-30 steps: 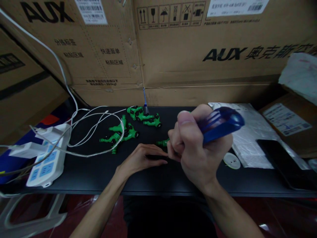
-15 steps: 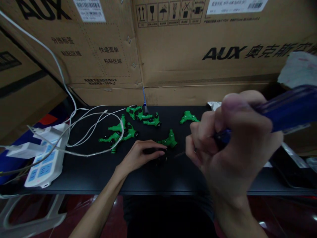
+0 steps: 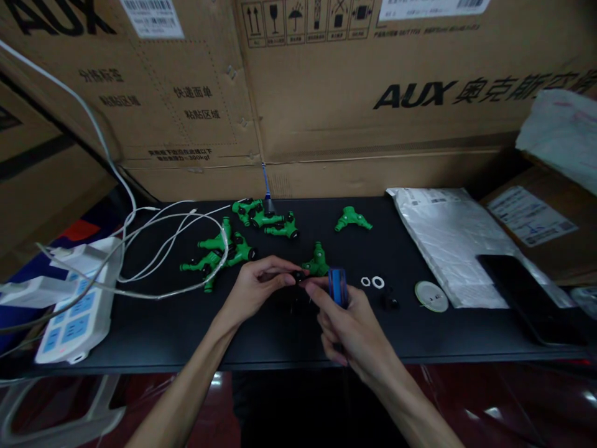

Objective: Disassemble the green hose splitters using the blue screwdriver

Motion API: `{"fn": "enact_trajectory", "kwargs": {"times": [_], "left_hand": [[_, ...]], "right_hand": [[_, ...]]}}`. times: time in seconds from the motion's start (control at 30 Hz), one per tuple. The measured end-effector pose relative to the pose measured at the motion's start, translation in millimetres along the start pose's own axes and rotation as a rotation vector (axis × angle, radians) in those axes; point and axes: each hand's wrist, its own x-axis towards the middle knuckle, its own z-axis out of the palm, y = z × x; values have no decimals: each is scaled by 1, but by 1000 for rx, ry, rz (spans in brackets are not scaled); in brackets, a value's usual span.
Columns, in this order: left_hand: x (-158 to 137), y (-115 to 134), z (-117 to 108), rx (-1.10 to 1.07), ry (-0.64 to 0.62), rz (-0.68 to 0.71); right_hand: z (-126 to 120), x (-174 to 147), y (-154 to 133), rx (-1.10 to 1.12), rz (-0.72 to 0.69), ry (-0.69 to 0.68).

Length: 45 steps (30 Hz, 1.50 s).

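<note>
My left hand (image 3: 263, 283) pinches a small black plastic piece (image 3: 299, 275) between thumb and fingertips. My right hand (image 3: 352, 317) is closed around a screwdriver (image 3: 337, 287) whose blue handle end points up toward me. The tip of the screwdriver is hidden. Fingertips of the right hand meet the black piece too. Just behind both hands lies a green Y-shaped hose connector (image 3: 318, 260). Another green connector (image 3: 353, 219) lies farther back. More green connectors with black parts (image 3: 237, 249) are grouped to the left.
Right of my hands are two white rings (image 3: 377, 282), small black parts (image 3: 389, 300) and a round pale disc (image 3: 431, 296). A plastic mailer (image 3: 429, 230) and a phone (image 3: 527, 302) lie farther right. A power strip (image 3: 77, 317) with cables occupies the left. Cardboard boxes (image 3: 317, 137) wall the back.
My right hand has come down and left with the screwdriver, from close to the camera to beside my left hand. The rings, disc and phone are now uncovered. The view has shifted slightly.
</note>
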Motion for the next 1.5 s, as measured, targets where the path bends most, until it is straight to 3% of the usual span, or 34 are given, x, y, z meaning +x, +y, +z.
{"fn": "enact_trajectory", "kwargs": {"times": [0.4, 1.17, 1.5], "left_hand": [[1, 2, 3, -10, -22, 28], [-1, -1, 4, 0, -5, -2], [-1, -5, 5, 273, 10, 139]], "right_hand": [[11, 6, 9, 97, -69, 31], [5, 12, 13, 29, -157, 43], [6, 16, 22, -47, -204, 192]]}}
